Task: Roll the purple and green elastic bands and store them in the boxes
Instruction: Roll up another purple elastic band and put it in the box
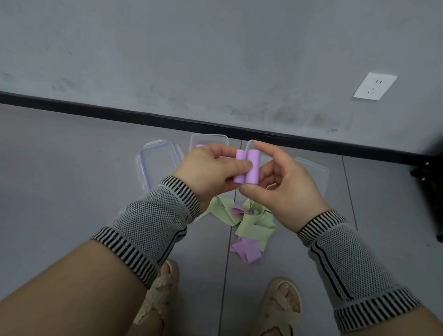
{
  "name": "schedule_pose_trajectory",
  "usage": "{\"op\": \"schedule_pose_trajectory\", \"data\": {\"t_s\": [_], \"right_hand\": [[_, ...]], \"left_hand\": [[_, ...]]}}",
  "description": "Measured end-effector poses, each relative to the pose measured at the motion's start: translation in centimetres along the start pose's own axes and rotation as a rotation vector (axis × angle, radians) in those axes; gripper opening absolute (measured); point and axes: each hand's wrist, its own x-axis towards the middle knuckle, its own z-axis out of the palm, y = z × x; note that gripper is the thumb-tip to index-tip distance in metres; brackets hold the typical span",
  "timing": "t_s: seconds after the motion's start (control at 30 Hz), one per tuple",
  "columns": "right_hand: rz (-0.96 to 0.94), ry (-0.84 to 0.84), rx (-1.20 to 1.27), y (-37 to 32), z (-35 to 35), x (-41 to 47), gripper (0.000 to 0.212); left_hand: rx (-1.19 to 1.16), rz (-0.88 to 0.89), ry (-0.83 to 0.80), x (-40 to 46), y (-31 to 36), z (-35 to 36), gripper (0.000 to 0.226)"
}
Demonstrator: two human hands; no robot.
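a purple elastic band rolled into two tight side-by-side cylinders (247, 166) is held up in front of the view, above the grey tiled floor (48, 175). it is gripped by the left hand (209, 170), whose thumb is pressed across the left cylinder while the curled fingers are closed behind it. the right hand (287, 186) is placed just beside the roll on its right; its thumb touches the lower end of the right cylinder, the forefinger is stretched above the roll's top, and the remaining fingers are loosely curled behind it, so a light pinch is shown rather than a full grasp.

below the hands, a loose heap of unrolled pale green elastic bands (253, 221) is spread on the floor, with loose purple elastic bands (245, 250) tangled under and in front of it.

further back, near the black skirting strip (83, 106), a clear plastic storage box (209, 140) is seen, with something purple inside at its left, mostly hidden by the left hand. a second clear plastic box (254, 145) is largely covered by the right hand. a clear plastic lid with a bluish rim (157, 160) is laid to the left, and another clear plastic lid (312, 175) to the right.

striped knitted wrist sleeves (150, 223) are worn on both forearms, and beige sandals (279, 307) are visible at the bottom.
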Motion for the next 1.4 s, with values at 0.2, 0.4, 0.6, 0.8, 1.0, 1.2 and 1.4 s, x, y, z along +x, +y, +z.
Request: {"op": "schedule_pose_trajectory", "data": {"t_s": [0.2, 0.4, 0.6, 0.8, 1.0, 1.2, 1.4], "right_hand": [[0.018, -0.015, 0.012, 0.1, -0.2, -0.1, 0.053], [0.016, -0.047, -0.039, -0.5, -0.2, -0.3, 0.056], [0.086, -0.014, 0.105, -0.4, -0.1, -0.2, 0.066], [0.228, 0.09, 0.419, -0.4, 0.0, 0.1, 0.009], [0.217, 0.129, 0.42, -0.1, -0.3, 0.2, 0.014], [0.166, 0.126, 0.387, 0.3, -0.8, 0.3, 0.02], [0.123, 0.146, 0.359, 0.4, -0.8, 0.3, 0.019]], "left_hand": [[0.066, -0.023, -0.017, 0.0, 0.0, -0.1, 0.024], [0.228, 0.012, 0.057, 0.0, 0.1, -0.1, 0.015], [0.121, 0.026, 0.08, 0.1, 0.3, -0.3, 0.019], [0.046, 0.039, 0.09, 0.1, 0.3, -0.2, 0.018], [0.047, -0.004, 0.03, 0.0, 0.2, -0.2, 0.011], [0.045, -0.022, 0.058, 0.0, 0.4, -0.4, 0.006], [0.009, -0.024, 0.043, 0.0, 0.6, -0.6, 0.01]]}}
